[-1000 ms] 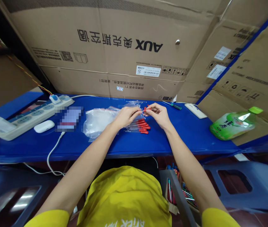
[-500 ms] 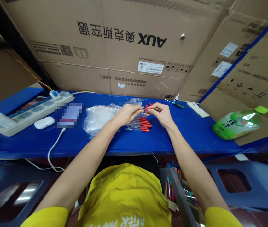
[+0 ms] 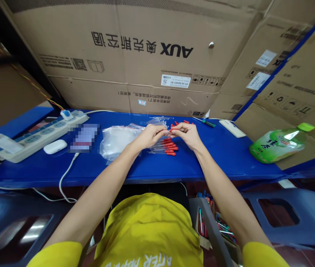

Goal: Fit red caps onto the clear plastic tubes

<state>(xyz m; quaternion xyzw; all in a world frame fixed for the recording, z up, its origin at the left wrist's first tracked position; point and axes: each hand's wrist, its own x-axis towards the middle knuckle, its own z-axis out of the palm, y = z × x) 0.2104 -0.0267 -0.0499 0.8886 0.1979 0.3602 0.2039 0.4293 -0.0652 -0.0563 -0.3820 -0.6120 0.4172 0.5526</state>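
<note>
My left hand and my right hand meet over the blue table, fingers pinched together. Between them is a thin clear tube with a red cap; my right fingers pinch the red end, my left fingers pinch the clear part, possibly with a small clear bag. Just below the hands lies a row of several red-capped clear tubes. A pile of clear plastic bags lies left of my left hand. More red-capped pieces lie behind the hands.
A white power strip, a white earbud case, a blurred phone with a white cable lie at left. A small green screwdriver, a white remote-like bar and a green pouch lie at right. Cardboard boxes stand behind.
The hands stay pinched together at the same spot; the view has shifted slightly. Nothing else has visibly moved.
</note>
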